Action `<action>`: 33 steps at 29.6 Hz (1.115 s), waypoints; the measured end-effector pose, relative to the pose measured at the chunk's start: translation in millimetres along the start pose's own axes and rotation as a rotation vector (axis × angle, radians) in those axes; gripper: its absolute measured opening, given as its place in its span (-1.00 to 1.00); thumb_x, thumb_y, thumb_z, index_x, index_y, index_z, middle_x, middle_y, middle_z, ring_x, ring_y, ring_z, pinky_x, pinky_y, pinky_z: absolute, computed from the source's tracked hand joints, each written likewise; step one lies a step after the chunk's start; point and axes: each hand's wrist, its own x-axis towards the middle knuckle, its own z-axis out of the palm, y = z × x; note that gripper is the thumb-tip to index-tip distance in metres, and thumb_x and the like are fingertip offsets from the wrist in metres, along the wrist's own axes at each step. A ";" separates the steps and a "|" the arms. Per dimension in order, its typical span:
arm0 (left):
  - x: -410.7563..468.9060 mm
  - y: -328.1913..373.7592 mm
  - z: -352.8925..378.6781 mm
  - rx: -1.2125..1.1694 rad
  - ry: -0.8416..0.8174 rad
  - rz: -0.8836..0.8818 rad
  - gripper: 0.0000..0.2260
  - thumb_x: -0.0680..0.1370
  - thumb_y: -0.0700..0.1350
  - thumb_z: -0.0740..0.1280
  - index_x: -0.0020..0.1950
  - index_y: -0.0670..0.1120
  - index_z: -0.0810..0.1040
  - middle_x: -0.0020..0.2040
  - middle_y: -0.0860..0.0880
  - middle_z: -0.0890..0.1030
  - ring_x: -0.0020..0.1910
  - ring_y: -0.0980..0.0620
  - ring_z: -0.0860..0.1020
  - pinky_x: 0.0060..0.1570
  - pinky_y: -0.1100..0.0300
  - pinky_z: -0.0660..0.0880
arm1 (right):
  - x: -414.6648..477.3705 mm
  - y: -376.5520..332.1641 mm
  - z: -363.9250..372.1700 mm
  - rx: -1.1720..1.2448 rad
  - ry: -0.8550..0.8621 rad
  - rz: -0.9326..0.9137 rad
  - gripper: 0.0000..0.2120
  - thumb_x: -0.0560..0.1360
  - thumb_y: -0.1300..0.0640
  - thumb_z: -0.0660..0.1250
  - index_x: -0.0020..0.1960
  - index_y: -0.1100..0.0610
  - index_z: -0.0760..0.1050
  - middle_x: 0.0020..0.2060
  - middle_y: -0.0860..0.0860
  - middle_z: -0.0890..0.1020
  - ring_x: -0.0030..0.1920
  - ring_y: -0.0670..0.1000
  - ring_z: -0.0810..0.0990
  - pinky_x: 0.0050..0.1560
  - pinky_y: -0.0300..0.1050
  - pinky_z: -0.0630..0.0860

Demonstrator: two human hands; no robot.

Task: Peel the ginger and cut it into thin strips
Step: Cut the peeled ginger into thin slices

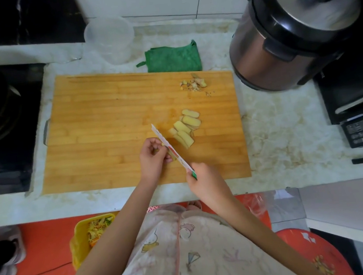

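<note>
On the marble desk [273,125] lies a bamboo cutting board [105,129], filling the middle of the frame. Near its lower centre the left hand [152,156] has its fingers curled, pinching a small piece of ginger [173,157] down on the wood; most of that piece is hidden by the fingers and the blade. The right hand [202,180] is wrapped around the green handle of a knife [172,149], whose white patterned blade runs diagonally up and to the left, right against the left fingertips and over the held piece. Just to the right of the blade sits a loose heap of pale yellow ginger slices [187,125], overlapping one another on the board. Towards the board's upper right corner there is a little pile of peel scraps [193,84]. Beyond the board's top edge lies a folded green cloth [174,58], with a clear plastic container [110,40] to its left. A steel electric cooker [278,39] stands at the upper right. Below the desk edge, at lower left, a yellow bin [79,243] holds vegetable trimmings.
</note>
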 end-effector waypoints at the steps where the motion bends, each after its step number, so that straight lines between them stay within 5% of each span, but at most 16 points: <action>1: -0.2 -0.2 -0.6 0.003 0.002 -0.002 -0.79 0.54 -0.42 0.25 -0.13 -0.13 0.40 -0.32 -0.01 0.38 -0.51 0.15 0.49 -0.45 0.27 0.54 | -0.5 -0.5 -0.2 -0.016 0.002 0.003 -0.64 0.59 0.17 0.14 -0.36 0.08 0.15 -0.48 0.00 0.29 -0.47 -0.01 0.27 -0.48 -0.17 0.11; 5: -1.0 0.6 -0.9 0.002 0.008 -0.011 -0.76 0.53 -0.44 0.25 -0.17 -0.11 0.38 -0.34 0.00 0.37 -0.51 0.13 0.47 -0.49 0.29 0.47 | -7.9 -6.7 4.5 -0.077 0.003 -0.004 -0.89 0.57 0.19 0.14 -0.06 0.19 0.41 -0.42 0.01 0.36 -0.25 0.17 0.44 -0.32 -0.09 0.20; 7: -2.8 3.5 0.7 0.004 0.005 -0.004 -0.78 0.52 -0.47 0.25 -0.16 -0.16 0.37 -0.28 -0.13 0.35 -0.51 0.18 0.46 -0.49 0.33 0.45 | -11.6 -11.3 7.1 -0.133 0.024 -0.017 -0.77 0.57 0.19 0.14 0.19 0.19 0.42 -0.24 0.11 0.55 -0.11 0.20 0.54 -0.27 -0.11 0.23; 10: -5.8 7.0 2.9 -0.003 0.003 0.014 -0.82 0.51 -0.49 0.24 -0.02 -0.23 0.41 -0.15 -0.21 0.38 -0.51 0.22 0.46 -0.49 0.38 0.43 | -10.7 -11.8 9.5 -0.180 0.055 -0.030 -0.69 0.58 0.20 0.12 0.30 0.15 0.38 -0.06 0.16 0.62 -0.02 0.19 0.57 -0.26 -0.11 0.24; 23: -5.9 1.1 0.9 -0.017 0.029 0.036 -0.79 0.51 -0.50 0.22 0.04 -0.25 0.42 -0.08 -0.20 0.42 -0.41 0.25 0.47 -0.39 0.36 0.47 | -10.6 -6.6 4.4 -0.157 0.058 -0.071 -0.67 0.57 0.20 0.12 0.31 0.13 0.38 -0.07 0.14 0.62 -0.03 0.17 0.58 -0.25 -0.12 0.29; 27: -5.0 0.3 1.1 -0.022 0.035 0.021 -0.81 0.51 -0.50 0.22 -0.01 -0.24 0.42 -0.21 -0.18 0.43 -0.44 0.23 0.47 -0.41 0.35 0.47 | -10.0 -7.1 3.2 -0.135 0.051 -0.055 -0.68 0.56 0.20 0.12 0.31 0.13 0.39 -0.07 0.15 0.62 -0.02 0.18 0.58 -0.25 -0.12 0.29; 31: -3.5 -0.6 2.3 -0.051 0.031 0.012 -0.77 0.53 -0.49 0.20 -0.15 -0.17 0.38 -0.42 0.05 0.47 -0.49 0.19 0.47 -0.43 0.32 0.47 | -8.5 -7.7 1.1 -0.090 0.024 -0.023 -0.69 0.57 0.20 0.13 0.29 0.13 0.41 -0.11 0.15 0.62 -0.05 0.19 0.58 -0.27 -0.13 0.25; 33: -1.4 -2.4 2.6 -0.059 0.037 0.003 -0.76 0.53 -0.48 0.21 -0.16 -0.15 0.38 -0.38 -0.02 0.43 -0.50 0.17 0.47 -0.42 0.31 0.46 | -7.4 -7.7 -0.9 -0.082 0.018 -0.015 -0.74 0.57 0.20 0.13 0.23 0.15 0.43 -0.13 0.14 0.61 -0.06 0.19 0.58 -0.27 -0.15 0.23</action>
